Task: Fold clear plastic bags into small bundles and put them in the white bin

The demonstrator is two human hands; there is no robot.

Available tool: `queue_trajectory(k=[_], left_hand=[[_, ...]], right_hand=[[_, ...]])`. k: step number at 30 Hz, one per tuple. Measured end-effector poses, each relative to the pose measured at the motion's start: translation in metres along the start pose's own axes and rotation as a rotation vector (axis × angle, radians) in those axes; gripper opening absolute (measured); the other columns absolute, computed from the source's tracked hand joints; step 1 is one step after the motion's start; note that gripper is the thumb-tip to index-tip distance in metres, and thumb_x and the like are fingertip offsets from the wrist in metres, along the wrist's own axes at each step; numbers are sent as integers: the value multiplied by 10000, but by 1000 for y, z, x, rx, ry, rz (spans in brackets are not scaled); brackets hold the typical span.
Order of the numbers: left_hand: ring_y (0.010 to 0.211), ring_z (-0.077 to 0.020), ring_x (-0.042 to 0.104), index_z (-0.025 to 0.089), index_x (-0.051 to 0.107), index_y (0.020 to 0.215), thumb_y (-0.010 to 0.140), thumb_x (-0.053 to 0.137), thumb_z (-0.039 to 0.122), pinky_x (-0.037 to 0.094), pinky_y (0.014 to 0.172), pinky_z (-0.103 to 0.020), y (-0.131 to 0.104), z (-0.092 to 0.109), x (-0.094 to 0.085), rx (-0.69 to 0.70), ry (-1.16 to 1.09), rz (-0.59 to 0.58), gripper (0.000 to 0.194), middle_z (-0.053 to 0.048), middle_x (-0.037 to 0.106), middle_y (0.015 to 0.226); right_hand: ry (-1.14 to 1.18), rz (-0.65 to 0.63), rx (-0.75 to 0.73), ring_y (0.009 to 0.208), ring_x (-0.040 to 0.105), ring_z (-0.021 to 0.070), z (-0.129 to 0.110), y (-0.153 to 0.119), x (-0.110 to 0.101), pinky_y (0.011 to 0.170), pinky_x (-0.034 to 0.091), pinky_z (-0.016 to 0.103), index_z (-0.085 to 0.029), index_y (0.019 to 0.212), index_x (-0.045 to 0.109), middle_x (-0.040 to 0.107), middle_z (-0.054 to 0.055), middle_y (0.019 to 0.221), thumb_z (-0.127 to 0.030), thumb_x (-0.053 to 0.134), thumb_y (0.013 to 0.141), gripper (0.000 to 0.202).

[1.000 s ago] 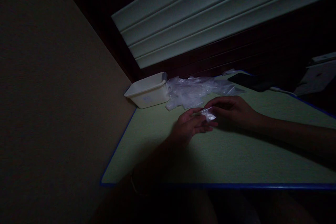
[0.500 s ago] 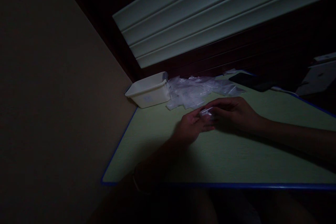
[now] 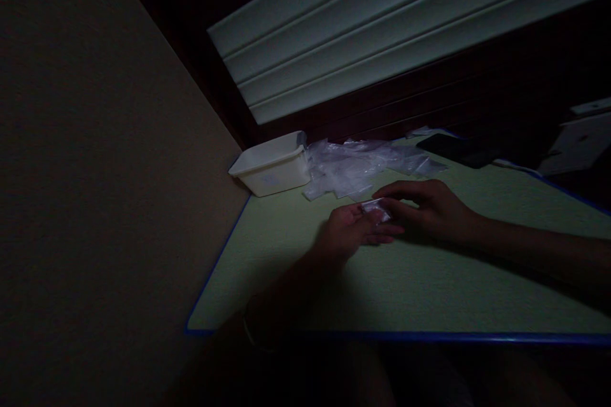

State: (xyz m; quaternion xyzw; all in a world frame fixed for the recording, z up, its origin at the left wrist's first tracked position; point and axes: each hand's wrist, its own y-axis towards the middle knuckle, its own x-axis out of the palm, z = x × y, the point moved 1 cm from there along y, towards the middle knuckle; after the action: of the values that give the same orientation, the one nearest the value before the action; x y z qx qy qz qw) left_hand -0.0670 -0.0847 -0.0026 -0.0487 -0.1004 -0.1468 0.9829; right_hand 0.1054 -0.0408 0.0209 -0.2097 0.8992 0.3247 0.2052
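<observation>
A small clear plastic bag is held above the pale green table. My left hand grips it, palm up, with the thumb over the bag and the fingers beneath. From the right, my right hand pinches the bag's right edge between thumb and fingers. Beyond both hands lies a loose heap of clear plastic bags. What the small bag contains is too dark to make out.
A white plastic bin stands at the table's back left corner, beside the heap. A dark flat object lies at the back right. A white box-like object is beyond the right edge. A wall rises on the left.
My right hand has shifted slightly right, and its fingertips cover less of the small bag. More of the bag shows, and my left fingers reach out further beneath it.
</observation>
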Motion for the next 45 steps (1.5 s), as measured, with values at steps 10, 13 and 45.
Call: queue_trajectory(k=[10, 13, 45], left_hand=[[850, -202, 714, 142, 633, 1097, 830, 671, 338, 545, 712, -285, -3, 3, 1, -5, 15, 1, 333, -113, 726, 980], [834, -202, 717, 145, 621, 1129, 819, 684, 303, 549, 707, -286, -3, 5, 2, 0, -4, 14, 354, -107, 726, 971], [763, -191, 709, 117, 610, 1217, 772, 720, 170, 551, 800, -387, 0, 5, 1, 37, -62, 138, 461, -108, 717, 957]], right_hand=[[52, -107, -4, 727, 678, 179, 0, -1, -3, 653, 501, 273, -197, 978, 723, 747, 24, 829, -301, 538, 869, 239], [60, -94, 12, 736, 681, 182, 1, 0, -1, 650, 504, 272, -204, 962, 730, 751, 24, 836, -316, 567, 855, 225], [463, -178, 280, 694, 644, 164, 11, 3, 12, 628, 504, 284, -166, 861, 667, 709, 42, 796, -431, 685, 767, 282]])
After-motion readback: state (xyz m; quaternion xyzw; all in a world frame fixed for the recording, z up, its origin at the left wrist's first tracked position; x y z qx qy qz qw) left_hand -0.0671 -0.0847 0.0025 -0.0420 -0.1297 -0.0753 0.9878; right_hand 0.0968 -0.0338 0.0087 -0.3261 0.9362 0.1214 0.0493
